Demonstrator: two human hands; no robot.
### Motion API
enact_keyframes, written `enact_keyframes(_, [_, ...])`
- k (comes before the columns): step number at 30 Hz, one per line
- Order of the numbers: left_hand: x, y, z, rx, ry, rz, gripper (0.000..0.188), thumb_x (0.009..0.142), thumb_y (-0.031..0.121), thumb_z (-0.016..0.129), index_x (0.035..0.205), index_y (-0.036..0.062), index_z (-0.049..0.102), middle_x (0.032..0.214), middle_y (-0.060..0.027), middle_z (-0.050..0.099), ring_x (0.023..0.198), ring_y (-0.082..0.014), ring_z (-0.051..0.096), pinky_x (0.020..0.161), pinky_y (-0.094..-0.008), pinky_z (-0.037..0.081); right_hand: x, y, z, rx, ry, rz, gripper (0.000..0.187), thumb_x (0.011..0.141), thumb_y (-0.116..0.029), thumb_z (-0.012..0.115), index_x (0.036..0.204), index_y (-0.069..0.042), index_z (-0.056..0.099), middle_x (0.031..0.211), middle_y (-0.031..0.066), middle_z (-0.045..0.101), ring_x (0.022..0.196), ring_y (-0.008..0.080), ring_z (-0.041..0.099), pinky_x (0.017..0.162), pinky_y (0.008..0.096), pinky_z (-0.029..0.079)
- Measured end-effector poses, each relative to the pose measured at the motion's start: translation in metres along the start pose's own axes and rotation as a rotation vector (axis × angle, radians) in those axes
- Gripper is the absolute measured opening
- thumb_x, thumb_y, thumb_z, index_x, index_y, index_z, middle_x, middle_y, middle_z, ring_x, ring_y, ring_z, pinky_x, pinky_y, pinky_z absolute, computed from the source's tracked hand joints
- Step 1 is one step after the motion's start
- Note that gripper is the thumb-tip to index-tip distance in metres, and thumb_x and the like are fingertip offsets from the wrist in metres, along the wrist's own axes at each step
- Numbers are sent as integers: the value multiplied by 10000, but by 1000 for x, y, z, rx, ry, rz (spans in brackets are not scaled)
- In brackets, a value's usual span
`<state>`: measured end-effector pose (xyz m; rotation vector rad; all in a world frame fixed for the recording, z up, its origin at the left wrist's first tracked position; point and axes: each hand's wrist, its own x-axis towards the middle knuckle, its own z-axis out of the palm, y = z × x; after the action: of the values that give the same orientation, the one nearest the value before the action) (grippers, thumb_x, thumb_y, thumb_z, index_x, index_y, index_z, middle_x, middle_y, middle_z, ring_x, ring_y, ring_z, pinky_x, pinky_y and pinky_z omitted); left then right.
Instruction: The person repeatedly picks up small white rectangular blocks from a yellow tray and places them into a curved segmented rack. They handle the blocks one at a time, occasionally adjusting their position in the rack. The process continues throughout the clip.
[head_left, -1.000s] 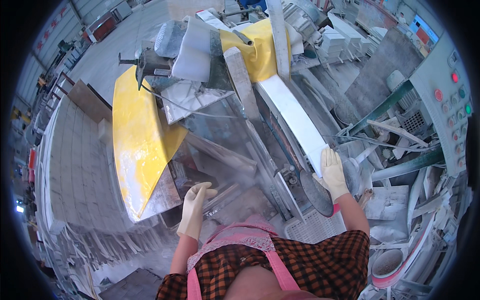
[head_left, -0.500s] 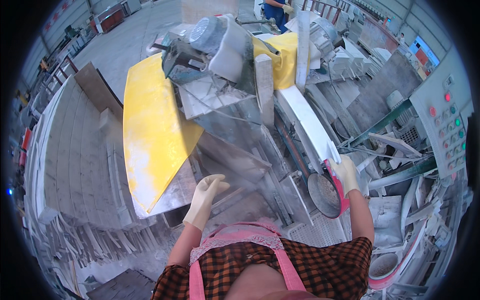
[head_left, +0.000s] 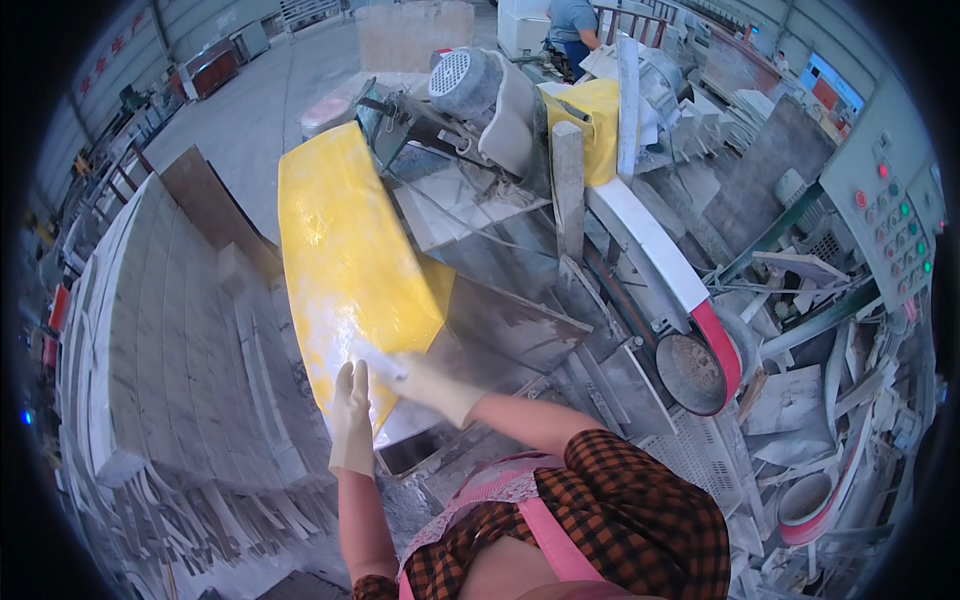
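Over the lower end of a glossy yellow sheet [head_left: 350,230], my gloved right hand [head_left: 432,385] reaches across to the left. Motion smears it, but its fingers are closed on a small white piece [head_left: 378,358] whose exact kind I cannot make out. Close beside that piece is my gloved left hand [head_left: 352,408], upright with fingers stretched out and nothing visible in it. To the right, a red-edged belt [head_left: 722,350] curves round a dusty wheel [head_left: 690,372]. A long white guard [head_left: 650,245] leads up from it.
Long stacked grey-white slabs or strips [head_left: 165,330] stand at the left. A dusty motor [head_left: 465,80] sits beyond the yellow sheet. At the right are a button panel [head_left: 890,225], a second wheel [head_left: 805,497] and offcuts. Another person [head_left: 574,35] stands at the back.
My right hand has left the belt wheel and swung left with the white piece to the yellow sheet. My left hand has shifted left and straightened its fingers. The view has turned slightly left.
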<state>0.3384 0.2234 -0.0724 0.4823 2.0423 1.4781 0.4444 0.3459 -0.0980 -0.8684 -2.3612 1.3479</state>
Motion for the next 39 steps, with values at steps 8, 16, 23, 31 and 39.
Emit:
enact_keyframes(8, [-6,-22,15,-245,130,-54,532,924,286,688,1329,-18,524,1150,-135,648,964,-250,662,765,-411,569,2,4,37,-183,-196,-432,609,766,-266,774,1288,-34,566,1206,159,602,1200,357,550,982,418,480])
enact_keyframes(16, [21,-50,29,-31,225,176,461,980,234,565,1346,-19,444,1118,-171,613,989,-271,676,837,-408,593,-67,89,-145,-152,-25,-459,432,887,-293,651,1245,-52,671,1182,175,665,1140,343,604,985,445,485])
enact_keyframes(23, [28,-34,36,31,251,43,553,975,228,532,1416,-83,410,1202,-214,610,1053,-305,652,898,-426,547,-211,223,-359,-366,576,134,378,933,-207,635,1281,-63,660,1247,190,650,1192,369,600,1031,433,472])
enact_keyframes(31, [50,-36,43,120,283,68,539,974,190,530,1432,-69,414,1221,-220,603,1015,-300,662,853,-405,559,-297,284,-442,-943,227,214,909,733,-211,840,1510,-35,405,1559,152,417,1465,303,358,1207,462,285])
enact_keyframes(39, [48,-40,38,124,373,82,535,971,181,535,1433,-60,418,1225,-211,604,1016,-300,663,855,-399,558,-246,326,-426,-1184,447,110,691,962,-356,609,1505,8,384,1508,226,460,1422,369,421,1197,467,309])
